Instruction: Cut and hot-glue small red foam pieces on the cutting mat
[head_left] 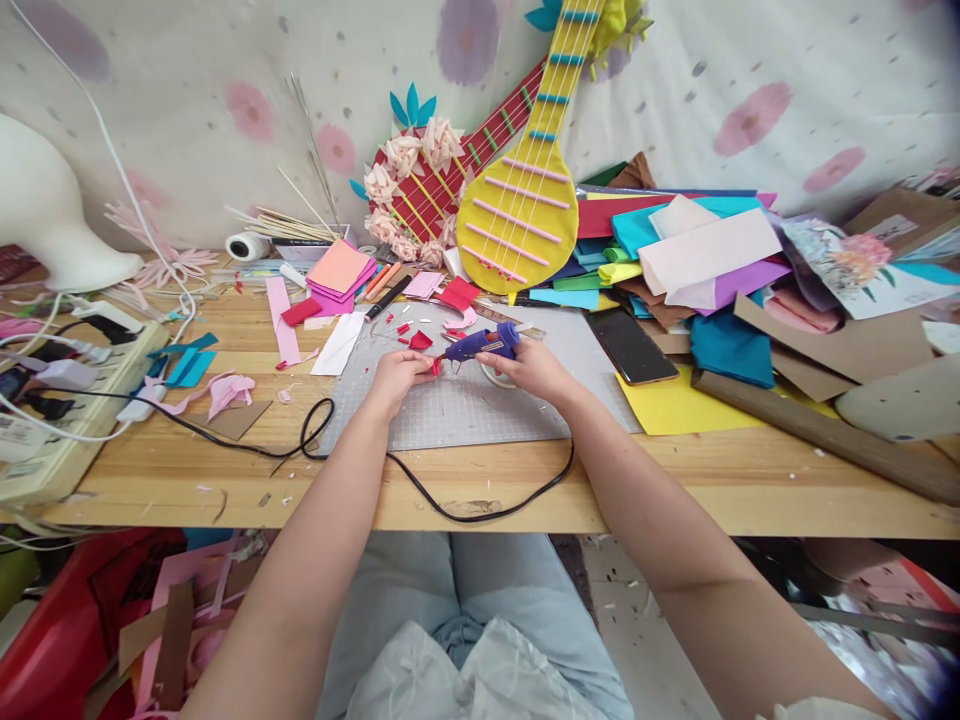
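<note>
My right hand (529,368) is wrapped round a blue hot glue gun (484,342), whose nozzle points left. In my left hand (401,383) a small red piece (436,368) is pinched between the fingertips, right by the nozzle; its exact shape is too small to make out. Both hands are above a grey cutting mat (480,425). Just behind the left fingers lies a red scrap (420,340). A roll of tape (496,378) shows partly beneath the right hand. From the gun's side a black cord (480,518) loops along the table's front.
Behind the mat lean a yellow paper lute (517,215) and a red one with pink flowers (416,190). A phone (630,345) and piled coloured sheets (709,250) lie right. A power strip (82,410) stands left, near a pink-orange paper stack (341,272).
</note>
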